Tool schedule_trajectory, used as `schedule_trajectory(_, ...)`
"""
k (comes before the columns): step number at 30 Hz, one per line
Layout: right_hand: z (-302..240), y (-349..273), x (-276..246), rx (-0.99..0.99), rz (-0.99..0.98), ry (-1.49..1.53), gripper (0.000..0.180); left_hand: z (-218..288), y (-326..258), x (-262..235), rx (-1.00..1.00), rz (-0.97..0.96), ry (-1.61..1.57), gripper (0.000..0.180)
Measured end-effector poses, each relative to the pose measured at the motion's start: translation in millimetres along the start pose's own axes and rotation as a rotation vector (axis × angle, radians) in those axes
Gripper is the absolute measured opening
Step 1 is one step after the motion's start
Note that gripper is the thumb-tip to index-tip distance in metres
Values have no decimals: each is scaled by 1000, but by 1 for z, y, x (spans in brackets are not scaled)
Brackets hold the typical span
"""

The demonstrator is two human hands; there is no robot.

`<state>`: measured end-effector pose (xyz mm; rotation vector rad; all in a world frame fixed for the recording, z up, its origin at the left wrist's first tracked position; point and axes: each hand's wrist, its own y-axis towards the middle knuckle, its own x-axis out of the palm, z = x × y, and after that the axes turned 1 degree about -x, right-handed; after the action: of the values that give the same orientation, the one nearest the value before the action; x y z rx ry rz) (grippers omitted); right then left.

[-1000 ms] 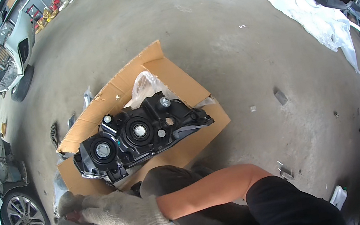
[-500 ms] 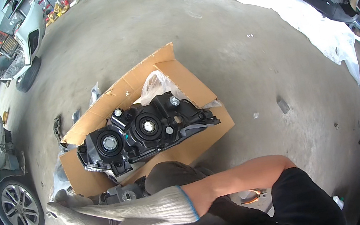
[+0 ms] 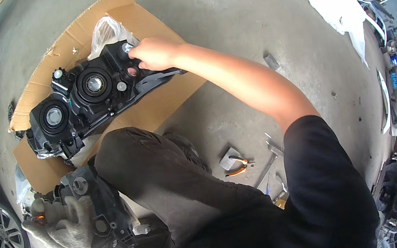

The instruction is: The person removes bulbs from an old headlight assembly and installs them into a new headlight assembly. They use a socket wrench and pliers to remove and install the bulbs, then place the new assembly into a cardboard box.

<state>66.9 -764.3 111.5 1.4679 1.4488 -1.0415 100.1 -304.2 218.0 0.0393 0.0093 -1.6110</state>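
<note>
A black car headlight (image 3: 114, 93) lies back side up over an open cardboard box (image 3: 160, 22). My bare right hand (image 3: 155, 53) reaches across to its far right end. Thumb and fingers close on a light grey bulb socket (image 3: 127, 47) there. My left hand (image 3: 66, 225), in a knitted grey work glove, is at the lower left with its fingers curled. Among them shows a small orange thing (image 3: 40, 220), too small to name. Beside and partly under that hand is a second black lamp housing (image 3: 101, 227), next to my bent leg.
Orange-handled pliers (image 3: 237, 166), a hammer (image 3: 268, 165) and other tools lie on the concrete floor to the right of my knee. A small grey block (image 3: 271, 62) is farther off. White sheeting (image 3: 325, 3) spreads at the upper right. A car wheel (image 3: 2, 230) stands at left.
My right hand has left my gloved left hand, lost its glove and gone to the far end of the headlight. The view has shifted right and down, bringing the tools into sight.
</note>
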Motion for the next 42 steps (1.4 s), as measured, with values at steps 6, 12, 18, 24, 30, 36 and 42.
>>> schedule_trajectory(6, -3, 7, -21, -14, -26, -32, 19, -27, 11, -30, -194, -480, -460, 48)
schedule_trajectory(12, 32, -73, -57, 217, 517, 284, 33, -34, -8, -19, 276, -137, 324, 56)
schedule_trajectory(18, 121, -293, 60, 802, 516, 8, 32, -40, -6, -34, 346, -137, 423, 78)
schedule_trajectory(24, 65, -477, 223, 1390, -256, 96, 26, -36, 8, -42, 386, -135, 571, 75)
schedule_trajectory(30, 20, -553, 258, 1614, -398, 115, 34, -9, -4, -16, 222, 23, 878, 54)
schedule_trajectory(36, -55, -642, 333, 1826, -622, 343, 29, -1, 0, -5, 207, 21, 707, 55)
schedule_trajectory(42, -132, -661, 377, 1956, -677, 400, 29, -5, 11, -29, 259, -80, 904, 53)
